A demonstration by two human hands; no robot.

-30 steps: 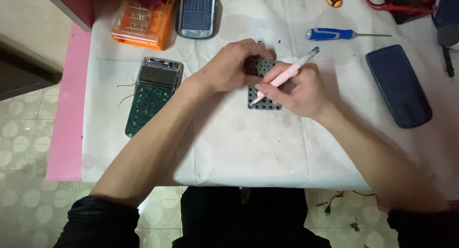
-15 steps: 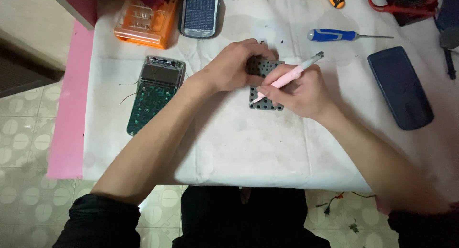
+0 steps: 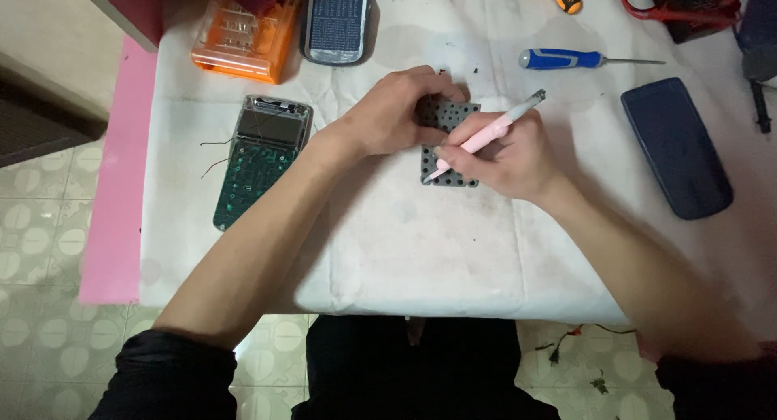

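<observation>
The grey keypad (image 3: 447, 149), a small mat full of round holes, is lying on the white cloth (image 3: 421, 250) near the middle of the table, a little toward the far side. The left hand (image 3: 396, 112) is pressing down on its upper part, fingers curled over the edge, so it is gripping and pinning the mat. The right hand (image 3: 506, 157) is closed around a pink pen-like tool (image 3: 486, 137), and the tip is touching the mat near its lower left corner.

What could be going wrong, in my judgement: the mat looks soft and light, so if the left hand is loosening, the tip may be dragging it across the cloth or lifting it. The tip is also working just beside the left fingers, so a slip could be poking them. Pushing too hard may be tearing a thin part of the mat; I cannot tell how sharp the tip is.

For room: the cloth toward the person is giving open space down to the near table edge. On the left, the green circuit board (image 3: 257, 165) with loose wires is lying near the left forearm, and a wide elbow move could be catching it. On the right, the blue screwdriver (image 3: 566, 59) and the dark blue cover (image 3: 676, 149) are lying apart from the right hand
</observation>
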